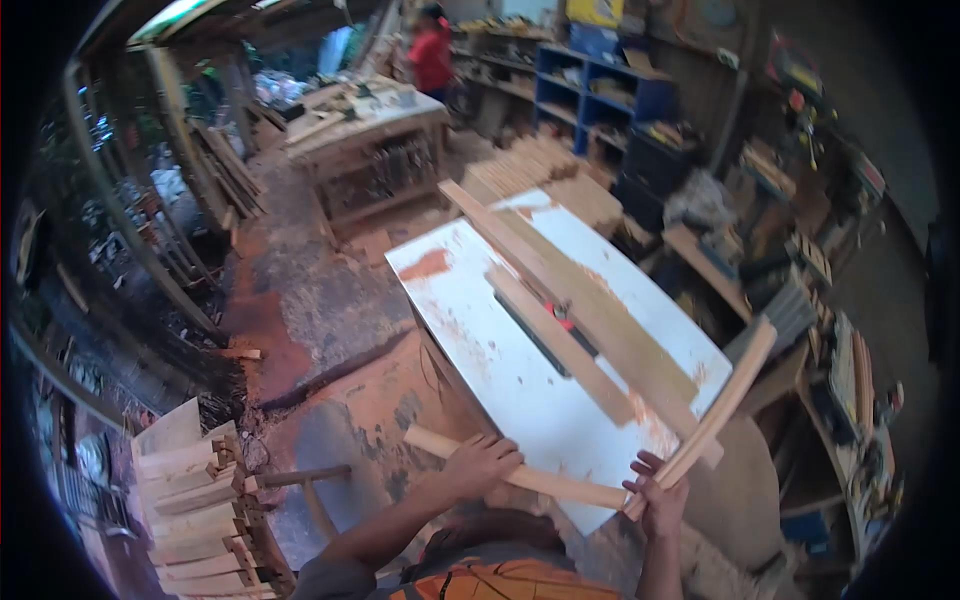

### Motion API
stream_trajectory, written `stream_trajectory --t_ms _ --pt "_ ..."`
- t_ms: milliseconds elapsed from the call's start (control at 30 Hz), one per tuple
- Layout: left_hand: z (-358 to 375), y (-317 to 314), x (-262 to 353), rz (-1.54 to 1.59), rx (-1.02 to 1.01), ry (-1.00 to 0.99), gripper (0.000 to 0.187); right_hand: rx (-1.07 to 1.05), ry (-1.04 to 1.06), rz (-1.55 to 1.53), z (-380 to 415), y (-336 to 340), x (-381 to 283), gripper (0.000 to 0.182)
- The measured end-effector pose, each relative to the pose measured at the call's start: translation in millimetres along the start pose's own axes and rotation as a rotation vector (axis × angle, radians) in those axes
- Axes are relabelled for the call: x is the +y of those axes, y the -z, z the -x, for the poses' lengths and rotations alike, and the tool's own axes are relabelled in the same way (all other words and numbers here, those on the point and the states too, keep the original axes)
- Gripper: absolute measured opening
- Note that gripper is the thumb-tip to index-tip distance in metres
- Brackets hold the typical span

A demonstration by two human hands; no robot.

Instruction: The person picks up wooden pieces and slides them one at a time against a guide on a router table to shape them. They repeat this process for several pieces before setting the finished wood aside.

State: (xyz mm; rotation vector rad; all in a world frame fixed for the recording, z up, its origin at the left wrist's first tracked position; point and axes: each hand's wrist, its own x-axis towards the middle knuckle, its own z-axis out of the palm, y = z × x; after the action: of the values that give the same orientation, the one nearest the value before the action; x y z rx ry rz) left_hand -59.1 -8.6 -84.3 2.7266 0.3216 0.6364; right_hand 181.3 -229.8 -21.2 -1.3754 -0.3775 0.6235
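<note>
My left hand (484, 466) is closed over a pale wooden strip (565, 487) that lies across the near edge of the white-topped table (460, 330). One end of this strip sticks out past the table to the left. In my right hand (658, 496) is a curved wooden strip (735, 385), slanting up and away to the right. The near ends of the two strips meet by my right fingers; whether they touch is hard to tell. Further in, a long board (580, 325) and a shorter wooden piece (555, 340) lie along the tabletop, with a small red part (559, 316) between them.
Stacked wooden pieces (195, 510) stand at lower left. A wooden workbench (370, 140) is behind, with a person in red (430, 62) beside it. Blue shelves (590, 95) and cluttered racks (850, 400) line the back and right. Sawdust covers parts of the floor.
</note>
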Motion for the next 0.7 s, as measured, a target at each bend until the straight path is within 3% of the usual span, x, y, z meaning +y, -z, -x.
stream_trajectory --t_ms 133,300,433,700 --pt "-10 -11 4 -0.055 -0.274 -0.129 0.021 -0.031 -0.227 -0.007 43 15 11 0.059" --pt "-1 -31 -1 0.09 -0.201 -0.17 0.022 0.072 -0.44 0.087 84 4 22 0.06" --pt "-2 -28 0 0.103 -0.115 -0.137 0.025 0.117 -0.448 0.167 95 8 41 0.059" --pt "-13 -24 0 0.043 -0.117 0.026 0.028 -0.011 -0.51 0.3 74 11 36 0.057"
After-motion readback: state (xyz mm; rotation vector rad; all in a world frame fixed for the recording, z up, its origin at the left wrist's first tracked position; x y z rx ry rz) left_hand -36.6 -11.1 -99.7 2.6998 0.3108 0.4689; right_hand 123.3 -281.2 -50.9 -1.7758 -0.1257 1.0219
